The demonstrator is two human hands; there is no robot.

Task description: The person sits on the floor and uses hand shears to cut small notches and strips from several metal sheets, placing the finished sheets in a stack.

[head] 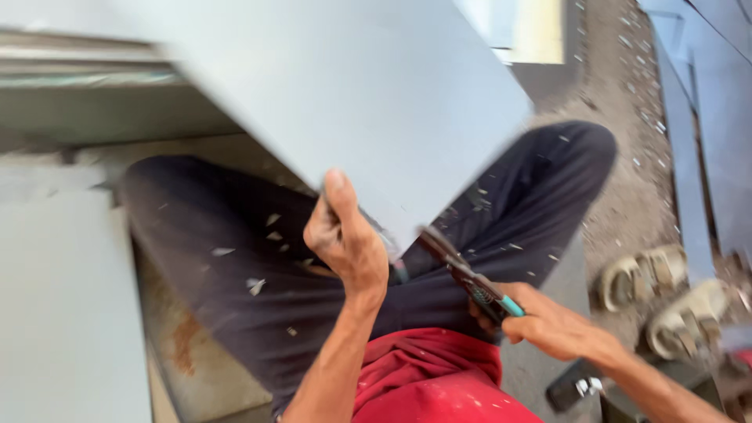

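My left hand [345,235] grips the near corner of a large grey flat panel [376,86], thumb up along its edge, holding it tilted above my lap. My right hand [548,321] is closed around the teal-and-black handles of a pair of pliers [462,274]. The pliers' jaws bite the panel's lower edge just right of my left hand. Small pale chips lie scattered over my dark trousers [235,258].
I sit with legs apart on a floor littered with chips. Another grey panel [55,313] lies at the left, more sheets [705,117] at the far right. A pair of beige sandals [666,294] rests at the right. A dark object [572,388] lies under my right forearm.
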